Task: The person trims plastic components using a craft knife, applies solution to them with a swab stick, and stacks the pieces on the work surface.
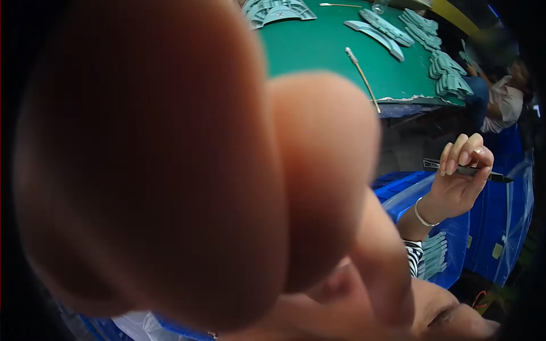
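Observation:
My left hand (227, 170) fills much of the view, very close to the camera and badly blurred. Its fingers appear bent, but their tips and anything between them cannot be made out. At the right, my right hand (463, 176) is raised, palm partly toward me, with a white bracelet (424, 215) at the wrist. Its curled fingers and thumb hold a slim dark pen-like tool (467, 170), which has a tapered dark end to the right. The tool's exact kind does not show.
Behind my hands is a green-topped table (307, 48) with curved pale-green plastic parts (378, 40), stacked parts (449, 74) and a long cotton swab (364, 79). Similar parts (435, 253) lie in a blue lined bin (455, 264) below my right hand. Another person (500, 102) sits at far right.

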The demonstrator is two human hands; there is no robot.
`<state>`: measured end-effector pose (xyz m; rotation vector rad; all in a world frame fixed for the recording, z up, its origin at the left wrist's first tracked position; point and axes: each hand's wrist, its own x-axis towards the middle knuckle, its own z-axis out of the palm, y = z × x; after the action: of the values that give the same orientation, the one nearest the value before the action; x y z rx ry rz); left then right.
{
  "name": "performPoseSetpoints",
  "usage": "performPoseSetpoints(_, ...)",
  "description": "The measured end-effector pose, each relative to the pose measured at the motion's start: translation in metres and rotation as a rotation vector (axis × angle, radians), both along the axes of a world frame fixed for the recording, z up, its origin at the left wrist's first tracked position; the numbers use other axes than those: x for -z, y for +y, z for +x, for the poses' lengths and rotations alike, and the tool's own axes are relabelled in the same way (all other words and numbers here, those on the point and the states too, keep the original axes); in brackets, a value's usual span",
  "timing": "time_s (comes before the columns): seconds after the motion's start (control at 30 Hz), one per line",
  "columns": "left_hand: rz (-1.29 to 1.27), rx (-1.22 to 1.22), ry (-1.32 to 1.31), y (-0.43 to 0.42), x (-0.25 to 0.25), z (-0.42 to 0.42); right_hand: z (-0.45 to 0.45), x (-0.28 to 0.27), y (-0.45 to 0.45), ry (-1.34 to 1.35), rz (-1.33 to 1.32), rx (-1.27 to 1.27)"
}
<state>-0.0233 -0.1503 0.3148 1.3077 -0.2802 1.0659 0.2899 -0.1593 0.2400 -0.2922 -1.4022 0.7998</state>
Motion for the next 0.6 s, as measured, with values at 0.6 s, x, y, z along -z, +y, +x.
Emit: performPoseSetpoints(0.6,0.157,-0.047,-0.055,-0.015,0.011,0.010,0.009,0.041,0.013,0.063,-0.257,0.087)
